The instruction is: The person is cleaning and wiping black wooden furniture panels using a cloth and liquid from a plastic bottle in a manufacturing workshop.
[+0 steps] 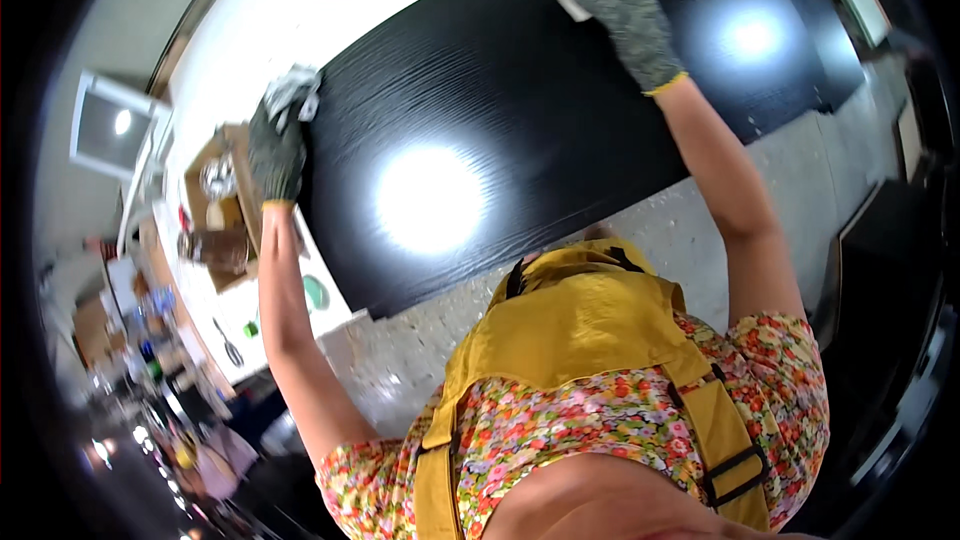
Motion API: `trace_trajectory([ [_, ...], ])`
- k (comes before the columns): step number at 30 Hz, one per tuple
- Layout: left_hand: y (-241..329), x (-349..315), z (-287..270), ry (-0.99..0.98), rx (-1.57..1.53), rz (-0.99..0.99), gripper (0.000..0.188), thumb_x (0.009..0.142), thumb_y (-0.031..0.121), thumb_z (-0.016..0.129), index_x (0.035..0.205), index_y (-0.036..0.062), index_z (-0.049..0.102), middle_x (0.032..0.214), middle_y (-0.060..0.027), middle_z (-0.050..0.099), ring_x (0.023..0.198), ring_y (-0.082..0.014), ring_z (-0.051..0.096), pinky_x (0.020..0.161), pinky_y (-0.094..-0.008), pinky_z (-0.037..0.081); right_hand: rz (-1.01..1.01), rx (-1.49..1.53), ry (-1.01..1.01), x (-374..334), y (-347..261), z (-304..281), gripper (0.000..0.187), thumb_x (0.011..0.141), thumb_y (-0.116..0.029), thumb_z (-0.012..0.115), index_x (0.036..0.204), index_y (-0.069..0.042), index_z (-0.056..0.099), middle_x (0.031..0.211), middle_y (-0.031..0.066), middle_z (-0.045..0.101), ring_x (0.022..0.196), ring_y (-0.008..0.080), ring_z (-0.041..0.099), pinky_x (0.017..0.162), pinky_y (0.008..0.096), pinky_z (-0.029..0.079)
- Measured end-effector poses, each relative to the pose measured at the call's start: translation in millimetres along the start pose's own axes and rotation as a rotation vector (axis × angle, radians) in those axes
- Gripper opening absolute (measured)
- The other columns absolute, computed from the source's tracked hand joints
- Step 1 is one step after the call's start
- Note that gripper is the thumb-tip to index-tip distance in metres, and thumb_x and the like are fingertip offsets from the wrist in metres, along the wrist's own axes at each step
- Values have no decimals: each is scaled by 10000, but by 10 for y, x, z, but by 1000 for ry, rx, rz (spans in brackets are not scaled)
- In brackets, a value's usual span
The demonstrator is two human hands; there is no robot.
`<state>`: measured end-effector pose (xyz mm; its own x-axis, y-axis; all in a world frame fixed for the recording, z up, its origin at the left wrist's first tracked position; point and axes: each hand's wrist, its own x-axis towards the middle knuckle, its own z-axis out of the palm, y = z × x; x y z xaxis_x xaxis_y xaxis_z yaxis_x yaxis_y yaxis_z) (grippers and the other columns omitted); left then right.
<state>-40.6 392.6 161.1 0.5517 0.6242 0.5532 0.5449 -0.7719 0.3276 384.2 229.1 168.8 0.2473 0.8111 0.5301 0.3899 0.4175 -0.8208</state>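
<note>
While raised, both gloved hands [277, 145] [615, 10] on panel [520, 110]

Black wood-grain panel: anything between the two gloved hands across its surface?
Nothing visible. The black wood-grain panel lies bare between the left hand, gripping a crumpled white cloth, and the right hand; only light reflections show.

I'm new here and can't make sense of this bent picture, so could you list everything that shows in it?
black panel: one, glossy black with wood grain, centre, with lamp glare on it
white cloth: one, white and crumpled, at the panel's left edge, in the left hand
small white piece: one, white, at the panel's top, under the right hand; its kind cannot be told
cardboard box: one, brown, open, left of the panel
scissors: one pair, dark, on the white surface lower left
speckled floor: grey, below the panel
apron: one, yellow, over a flowered top
left hand: grey glove
right hand: grey glove
</note>
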Motion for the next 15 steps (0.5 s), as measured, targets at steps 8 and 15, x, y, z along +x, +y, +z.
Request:
trace_trajectory([
  [8, 759, 360, 489, -114, 294, -256, 544, 881, 327, 653, 1331, 42, 543, 1164, -229, 657, 1062, -380, 644, 925, -449, 497, 100, 109, 76, 29, 235, 246, 384, 868, -363, 714, 1128, -81, 722, 1099, 113, 701, 1025, 229, 658, 939, 325, 497],
  [15, 602, 585, 720, -166, -23, -227, 296, 953, 7, 509, 1232, 35, 603, 1158, -88, 669, 1095, -209, 626, 989, -306, 457, -21, -49, 27, -99, -188, -6, 309, 903, -335, 679, 1130, -130, 725, 1085, 77, 704, 1027, 198, 650, 904, 323, 511],
])
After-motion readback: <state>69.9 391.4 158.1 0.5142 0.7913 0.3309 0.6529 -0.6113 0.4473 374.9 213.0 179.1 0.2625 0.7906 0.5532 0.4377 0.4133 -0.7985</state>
